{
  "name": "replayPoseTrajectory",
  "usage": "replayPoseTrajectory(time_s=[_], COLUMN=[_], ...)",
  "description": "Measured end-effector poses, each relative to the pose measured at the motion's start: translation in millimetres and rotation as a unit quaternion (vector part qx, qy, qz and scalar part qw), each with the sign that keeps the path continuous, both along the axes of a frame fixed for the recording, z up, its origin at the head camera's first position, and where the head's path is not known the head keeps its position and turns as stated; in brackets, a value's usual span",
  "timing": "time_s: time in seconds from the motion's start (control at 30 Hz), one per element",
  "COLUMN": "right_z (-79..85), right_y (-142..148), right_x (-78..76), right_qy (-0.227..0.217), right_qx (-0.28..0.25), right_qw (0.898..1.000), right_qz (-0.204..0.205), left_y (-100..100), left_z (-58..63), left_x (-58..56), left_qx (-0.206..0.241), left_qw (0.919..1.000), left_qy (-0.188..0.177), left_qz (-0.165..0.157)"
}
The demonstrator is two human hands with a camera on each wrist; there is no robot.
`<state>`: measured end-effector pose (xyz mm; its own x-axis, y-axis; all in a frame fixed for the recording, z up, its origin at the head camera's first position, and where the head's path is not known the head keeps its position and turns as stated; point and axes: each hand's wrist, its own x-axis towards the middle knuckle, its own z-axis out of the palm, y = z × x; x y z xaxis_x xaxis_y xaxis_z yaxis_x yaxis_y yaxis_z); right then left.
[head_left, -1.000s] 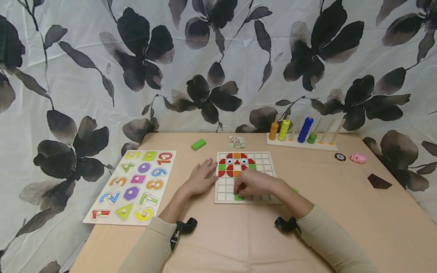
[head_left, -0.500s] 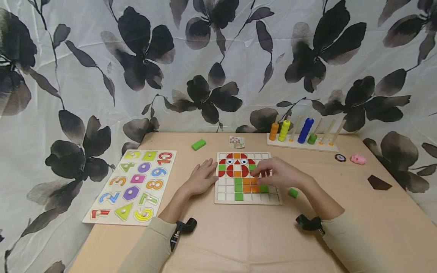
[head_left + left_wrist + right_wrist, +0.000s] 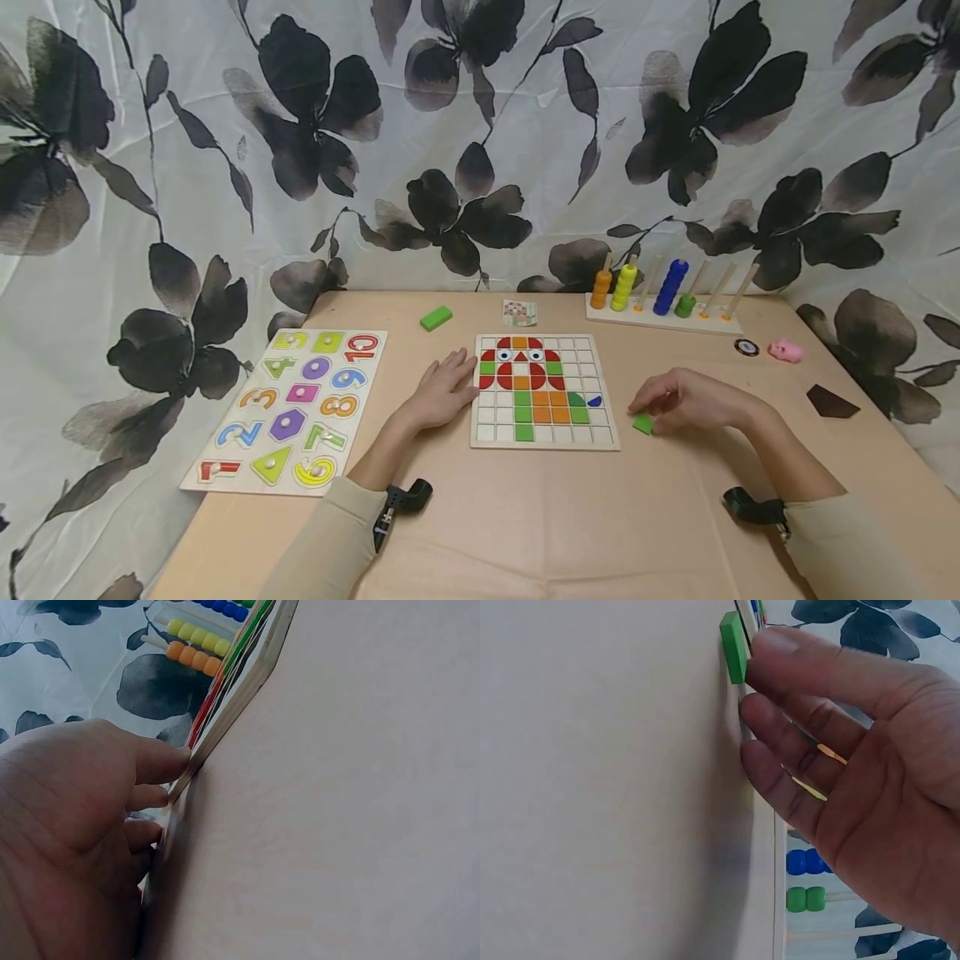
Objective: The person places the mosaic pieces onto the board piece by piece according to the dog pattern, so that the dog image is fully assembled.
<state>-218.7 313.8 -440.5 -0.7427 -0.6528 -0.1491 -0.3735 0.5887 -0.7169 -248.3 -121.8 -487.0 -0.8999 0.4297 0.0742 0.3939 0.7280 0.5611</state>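
A gridded board lies mid-table, bearing red, green and orange tiles that form a bird-like figure with two eyes. Toward its right side sit a green rounded tile and a small blue tile. My left hand rests on the table, fingertips touching the board's left edge. Right of the board, my right hand reaches down to a loose green tile. In the right wrist view, thumb and fingertips are at that green tile, with the fingers loosely bent; a firm pinch is not visible.
A number-and-shape puzzle board lies at left. Farther back are a green block, a small picture card and a bead-and-peg stand. At right lie a round black piece, a pink pig figure and a dark brown piece.
My right hand has moved from over the board rightward to the loose green tile, uncovering the board's right side. The left hand has stayed in place.
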Motion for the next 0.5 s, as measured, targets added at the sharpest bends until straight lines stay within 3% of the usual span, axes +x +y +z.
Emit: replayPoseTrajectory(time_s=[0.33,0.5], right_z=[-7.3,-5.2], right_y=[-5.4,-9.4], right_x=[-1.0,1.1], right_qy=[0.034,0.058], right_qx=[0.021,0.06], right_qw=[0.999,0.997], right_qz=[0.008,-0.007], left_y=[0.2,0.1], left_z=[-1.1,-0.5], left_x=[-0.4,0.3], left_qx=[0.007,0.004], left_qw=[0.9999,0.9999], left_qy=[-0.013,-0.01], left_qz=[0.003,0.002])
